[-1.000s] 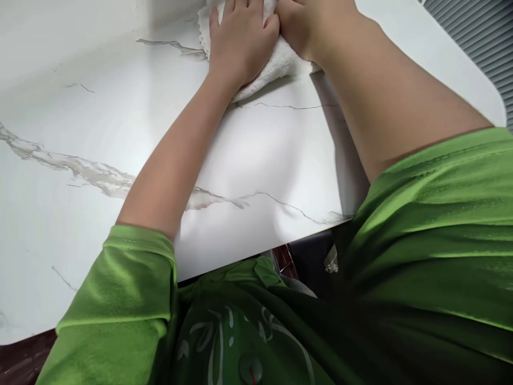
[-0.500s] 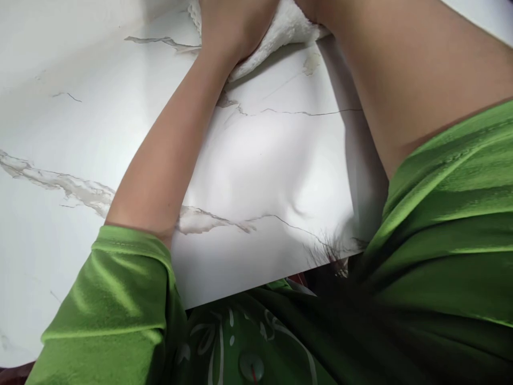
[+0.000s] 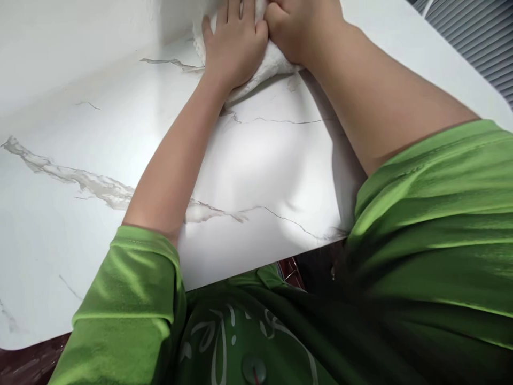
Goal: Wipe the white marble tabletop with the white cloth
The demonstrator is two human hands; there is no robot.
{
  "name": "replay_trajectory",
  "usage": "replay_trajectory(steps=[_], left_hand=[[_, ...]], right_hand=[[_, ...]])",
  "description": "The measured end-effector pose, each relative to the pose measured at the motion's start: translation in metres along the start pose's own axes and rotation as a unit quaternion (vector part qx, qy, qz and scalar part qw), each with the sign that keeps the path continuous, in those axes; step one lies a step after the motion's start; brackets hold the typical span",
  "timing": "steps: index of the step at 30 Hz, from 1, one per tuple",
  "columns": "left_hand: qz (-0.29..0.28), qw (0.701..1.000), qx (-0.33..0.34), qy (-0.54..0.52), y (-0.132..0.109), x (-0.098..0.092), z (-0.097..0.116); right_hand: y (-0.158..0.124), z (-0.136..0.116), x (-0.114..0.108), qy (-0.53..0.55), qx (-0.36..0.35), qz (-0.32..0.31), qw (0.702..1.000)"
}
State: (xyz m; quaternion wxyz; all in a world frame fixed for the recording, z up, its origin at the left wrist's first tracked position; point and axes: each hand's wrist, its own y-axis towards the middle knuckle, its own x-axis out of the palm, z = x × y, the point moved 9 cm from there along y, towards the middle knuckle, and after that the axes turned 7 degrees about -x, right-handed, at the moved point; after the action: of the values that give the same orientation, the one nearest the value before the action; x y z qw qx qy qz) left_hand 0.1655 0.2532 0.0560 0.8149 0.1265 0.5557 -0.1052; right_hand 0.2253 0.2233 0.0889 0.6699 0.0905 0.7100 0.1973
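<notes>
A white fluffy towel (image 3: 276, 61) lies on the white marble-patterned table (image 3: 260, 160) at the top of the view. My left hand (image 3: 236, 45) presses flat on it, fingers spread. Just to the right, my right hand (image 3: 298, 27) has its fingers curled into the towel, its thumb side close to the left hand. The towel's far part runs out of the frame and partly hides beneath both hands.
The table's front edge (image 3: 256, 267) runs close to my green shirt (image 3: 240, 331). A grey slatted surface (image 3: 473, 45) shows beyond the table at the upper right. Dark reddish flooring (image 3: 32, 358) appears at the lower left.
The view has shifted, so both hands and more of the towel now show lower in the frame. The slatted surface has come into sight at the upper right.
</notes>
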Motion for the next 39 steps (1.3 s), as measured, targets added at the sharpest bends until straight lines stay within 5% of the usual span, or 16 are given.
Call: replay_trajectory(steps=[6, 12, 18, 29, 39], left_hand=[[-0.033, 0.999, -0.015, 0.041, -0.015, 0.014, -0.009], [-0.007, 1.0, 0.015, 0.015, -0.032, 0.019, -0.014], [-0.035, 0.999, -0.014, 0.032, -0.052, 0.046, -0.006], [-0.025, 0.998, 0.044, 0.03, -0.114, 0.069, 0.062], [-0.019, 0.994, 0.104, 0.04, -0.106, 0.088, 0.111]], right_hand=[[-0.007, -0.002, 0.017, 0.023, -0.038, -0.012, 0.999], [-0.019, 0.004, 0.039, 0.073, -0.049, -0.04, 0.995], [-0.048, 0.014, 0.057, 0.117, -0.095, -0.064, 0.986], [-0.141, 0.065, 0.035, 0.148, -0.082, 0.007, 0.985], [-0.172, 0.122, 0.029, 0.144, -0.039, 0.047, 0.988]])
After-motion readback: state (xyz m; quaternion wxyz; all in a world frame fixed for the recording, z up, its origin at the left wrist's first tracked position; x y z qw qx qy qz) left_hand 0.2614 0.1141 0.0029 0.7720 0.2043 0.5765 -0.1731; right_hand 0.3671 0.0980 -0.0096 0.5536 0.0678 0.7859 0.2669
